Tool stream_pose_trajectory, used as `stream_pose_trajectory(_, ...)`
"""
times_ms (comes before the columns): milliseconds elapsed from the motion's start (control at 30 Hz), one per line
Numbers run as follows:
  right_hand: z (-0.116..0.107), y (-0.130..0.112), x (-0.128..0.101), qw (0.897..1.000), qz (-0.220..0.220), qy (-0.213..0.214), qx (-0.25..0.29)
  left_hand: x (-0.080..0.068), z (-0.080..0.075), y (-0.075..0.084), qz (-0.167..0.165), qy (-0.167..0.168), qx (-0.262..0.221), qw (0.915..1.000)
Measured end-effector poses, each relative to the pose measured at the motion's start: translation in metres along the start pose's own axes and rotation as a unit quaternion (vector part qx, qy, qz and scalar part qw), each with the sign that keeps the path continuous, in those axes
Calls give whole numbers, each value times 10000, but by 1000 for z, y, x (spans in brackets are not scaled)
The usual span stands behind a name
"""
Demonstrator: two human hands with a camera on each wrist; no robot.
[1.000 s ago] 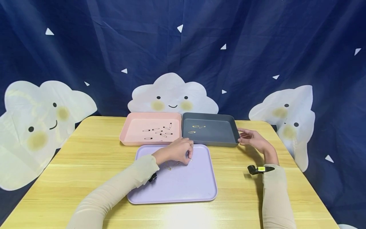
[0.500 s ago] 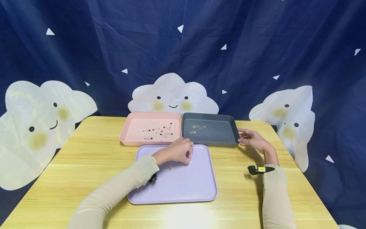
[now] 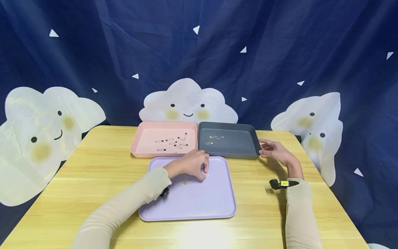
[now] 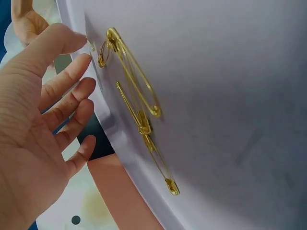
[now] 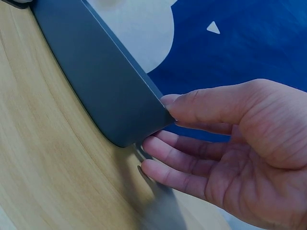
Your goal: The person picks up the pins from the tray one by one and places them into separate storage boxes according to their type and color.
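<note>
My left hand (image 3: pixel 193 164) hovers close over the lilac tray (image 3: pixel 214 204), its thumb and index fingertips slightly apart. A small shiny piece (image 3: pixel 207 175) lies right by those fingertips; its kind is unclear. In the left wrist view, gold safety pins (image 4: pixel 136 76) overlap on the lilac surface beside the loosely bent fingers. My right hand (image 5: pixel 240 143) grips the near right corner of the dark grey tray (image 5: pixel 96 72), thumb at the rim and other fingers against the outer wall. Three gold safety pins (image 3: pixel 212 137) rest inside the dark grey tray.
A pink tray (image 3: pixel 141 140) with several black safety pins (image 3: pixel 173 143) stands left of the dark grey one, side by side at the back. All three trays sit on a wooden table (image 3: pixel 261 214). A blue curtain (image 3: pixel 199 55) with cloud prints hangs behind.
The left thumb and index finger have parted slightly near the small shiny piece, while that hand stays almost in place. The right hand and the trays have not visibly moved.
</note>
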State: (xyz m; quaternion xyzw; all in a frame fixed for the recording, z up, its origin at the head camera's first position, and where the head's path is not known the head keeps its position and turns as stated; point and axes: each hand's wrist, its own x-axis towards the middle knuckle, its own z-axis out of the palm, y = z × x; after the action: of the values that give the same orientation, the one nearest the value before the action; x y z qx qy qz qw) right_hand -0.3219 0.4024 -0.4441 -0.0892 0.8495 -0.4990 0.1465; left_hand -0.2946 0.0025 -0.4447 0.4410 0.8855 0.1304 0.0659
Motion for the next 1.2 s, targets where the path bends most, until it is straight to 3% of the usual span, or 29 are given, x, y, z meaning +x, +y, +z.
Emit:
stream_pose_trajectory(533, 0, -2, -1, 9999, -29, 16, -142, 1, -5, 8, 153, -326, 425, 9984)
stream_pose_trajectory(867, -1, -2, -1, 10000, 10, 3, -90, 4, -2, 14, 479, -222, 1003, 9936)
stream_pose_trajectory(1200, -1, 0, 1, 10000, -62, -15, 41, 4, 2, 12, 708, -1, 1113, 9913)
